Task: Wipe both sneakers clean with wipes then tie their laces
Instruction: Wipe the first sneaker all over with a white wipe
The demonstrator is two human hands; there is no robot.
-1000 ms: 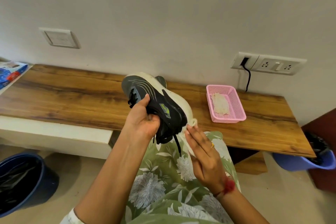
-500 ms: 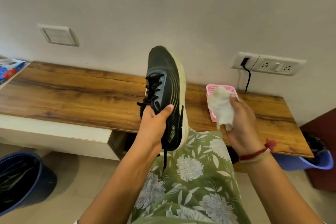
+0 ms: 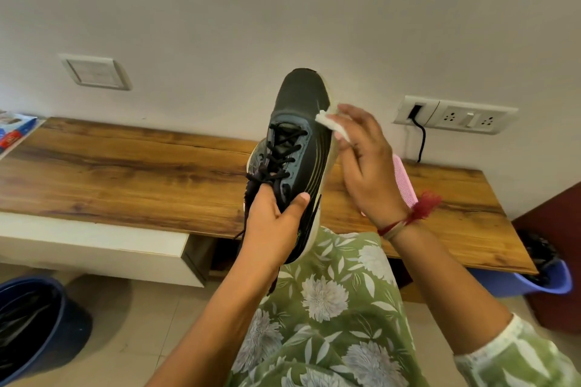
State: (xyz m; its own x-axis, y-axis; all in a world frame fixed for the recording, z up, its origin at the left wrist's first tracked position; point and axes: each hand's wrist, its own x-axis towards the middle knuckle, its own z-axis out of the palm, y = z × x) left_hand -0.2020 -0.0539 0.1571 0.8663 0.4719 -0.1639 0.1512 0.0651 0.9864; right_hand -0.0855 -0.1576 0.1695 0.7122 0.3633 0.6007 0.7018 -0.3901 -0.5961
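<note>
wood-grain counter [image 3: 125, 173] is running across the view under a pale wall. at its far left edge a blue packet [image 3: 15, 132] is lying, and on the floor below that end a dark blue bin [image 3: 47, 333] with a black liner is standing. a white switch plate [image 3: 96, 72] is sitting on the wall above the counter's left half.

in front of the counter's middle, the left hand [image 3: 270, 229] is holding a black sneaker [image 3: 298, 97] in the air, toe pointing up and tongue facing the camera. its grip is wrapping the heel end, with the thumb lying across the right side. the black laces [image 3: 281, 151] are hanging untied, one end dangling below the hand.

the right hand [image 3: 367, 173] is pressing a folded white wipe [image 3: 327, 121] against the sneaker's pale right edge near the toe, its grip curling round the wipe. a red thread band [image 3: 421, 207] is circling that wrist.

behind the hand a pink basket [image 3: 405, 185] is sitting on the counter's right half, mostly hidden. a socket strip [image 3: 456, 115] with a black cable [image 3: 421, 141] is sitting on the wall above. past the counter's right end a lilac-blue bin [image 3: 547, 283] is standing on the floor.
</note>
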